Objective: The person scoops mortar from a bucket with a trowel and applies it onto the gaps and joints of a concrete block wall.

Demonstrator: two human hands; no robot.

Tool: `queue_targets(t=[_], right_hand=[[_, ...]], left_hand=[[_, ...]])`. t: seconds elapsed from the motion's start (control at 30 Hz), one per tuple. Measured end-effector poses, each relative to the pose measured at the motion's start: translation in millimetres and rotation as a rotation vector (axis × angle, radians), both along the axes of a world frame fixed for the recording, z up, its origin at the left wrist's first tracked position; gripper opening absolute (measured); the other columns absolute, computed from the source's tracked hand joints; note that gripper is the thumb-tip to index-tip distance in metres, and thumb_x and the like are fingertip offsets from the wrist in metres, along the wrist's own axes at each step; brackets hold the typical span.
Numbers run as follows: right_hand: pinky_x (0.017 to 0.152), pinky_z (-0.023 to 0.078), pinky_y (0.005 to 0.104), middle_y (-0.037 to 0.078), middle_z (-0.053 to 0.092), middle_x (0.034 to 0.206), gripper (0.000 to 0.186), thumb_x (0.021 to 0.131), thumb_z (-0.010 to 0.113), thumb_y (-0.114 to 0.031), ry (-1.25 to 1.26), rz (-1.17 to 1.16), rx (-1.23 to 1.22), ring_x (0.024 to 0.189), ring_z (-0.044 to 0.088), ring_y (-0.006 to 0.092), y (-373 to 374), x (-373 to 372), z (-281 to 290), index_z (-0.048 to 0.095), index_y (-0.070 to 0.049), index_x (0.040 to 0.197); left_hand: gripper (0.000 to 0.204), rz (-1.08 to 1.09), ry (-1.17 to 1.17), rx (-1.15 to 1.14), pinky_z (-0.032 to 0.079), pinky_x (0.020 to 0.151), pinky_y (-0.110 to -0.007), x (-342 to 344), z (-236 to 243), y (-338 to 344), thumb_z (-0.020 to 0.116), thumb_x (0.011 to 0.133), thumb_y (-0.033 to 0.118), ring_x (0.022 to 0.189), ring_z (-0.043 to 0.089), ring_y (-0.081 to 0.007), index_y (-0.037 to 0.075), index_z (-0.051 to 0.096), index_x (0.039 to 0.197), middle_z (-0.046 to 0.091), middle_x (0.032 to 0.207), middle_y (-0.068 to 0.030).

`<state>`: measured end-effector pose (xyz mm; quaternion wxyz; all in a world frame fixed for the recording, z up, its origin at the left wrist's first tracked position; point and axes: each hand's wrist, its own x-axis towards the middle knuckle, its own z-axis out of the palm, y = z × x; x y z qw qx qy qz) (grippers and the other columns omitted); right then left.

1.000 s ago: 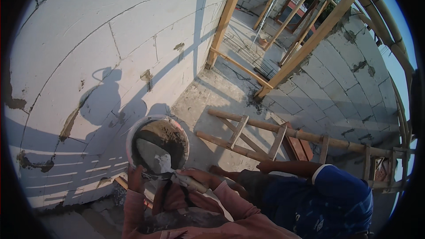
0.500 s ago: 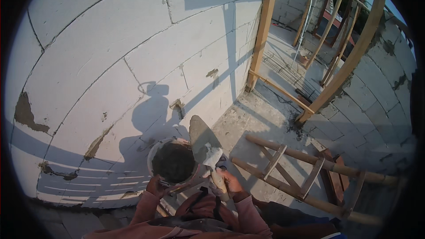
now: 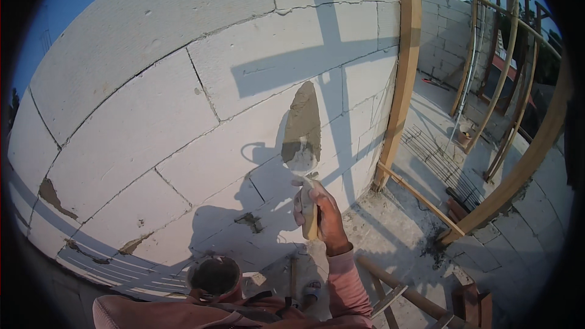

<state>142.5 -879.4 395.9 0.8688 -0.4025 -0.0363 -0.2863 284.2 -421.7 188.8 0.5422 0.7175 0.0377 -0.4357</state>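
Observation:
My right hand (image 3: 328,213) is closed around the handle of a trowel (image 3: 303,116), raised before the wall of pale blocks (image 3: 213,140). Grey mortar coats the pointed blade, which aims upward; whether it touches the wall I cannot tell. Pale residue covers my fingers. Low against my body stands a bucket (image 3: 239,281) with dark wet mortar (image 3: 213,275) inside. My left hand (image 3: 197,294) grips its near left rim, mostly hidden by the bucket and my sleeve.
A wooden post (image 3: 404,73) stands at the wall's right end, with a low crossbar (image 3: 420,198) running off it. Steel bars (image 3: 442,164) lie on the floor beyond. At lower right lies a wooden ladder (image 3: 420,304) beside brown timber pieces (image 3: 472,307).
My right hand has lifted the trowel up and forward from beside the bucket to the wall. The view has tilted upward, and the bucket now sits lower in it.

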Motion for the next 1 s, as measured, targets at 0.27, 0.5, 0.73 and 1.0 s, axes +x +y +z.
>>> queue_targets(t=[0.27,0.5,0.73,1.0], right_hand=[[0.05,0.044,0.0286,0.004,0.054,0.08,0.057,0.102,0.051,-0.049,0.212,-0.53,-0.72,0.052,0.05,0.009,-126,60,188,0.055,-0.004,0.137],[0.081,0.054,0.0436,0.024,0.069,0.109,0.051,0.103,0.051,-0.042,0.404,-1.11,-1.172,0.093,0.069,0.0359,-181,133,196,0.06,-0.001,0.132],[0.082,0.054,0.0468,0.023,0.068,0.106,0.038,0.1,0.058,-0.029,0.376,-1.509,-1.208,0.096,0.067,0.0394,-191,128,175,0.063,-0.002,0.127],[0.057,0.055,0.0365,0.016,0.067,0.095,0.028,0.095,0.067,-0.02,0.21,-1.625,-1.479,0.072,0.068,0.0278,-215,119,233,0.067,-0.003,0.117]], left_hand=[[0.048,0.114,-0.065,0.028,0.057,0.091,-0.046,-3,-5,-28,0.075,0.078,0.012,0.105,0.066,-0.0314,-0.001,0.056,0.121,0.063,0.113,-0.0182],[0.049,0.141,-0.154,0.084,0.057,0.089,-0.044,-12,-21,-40,0.077,0.077,0.013,0.103,0.067,-0.0304,-0.001,0.055,0.119,0.064,0.111,-0.0173],[0.05,0.205,-0.326,0.206,0.057,0.087,-0.042,-40,-39,-45,0.079,0.077,0.014,0.1,0.067,-0.0294,-0.001,0.055,0.118,0.064,0.109,-0.0165],[0.051,0.258,-0.544,0.379,0.058,0.085,-0.04,-84,-70,-61,0.082,0.076,0.014,0.098,0.068,-0.0282,-0.001,0.055,0.116,0.065,0.106,-0.0155]])
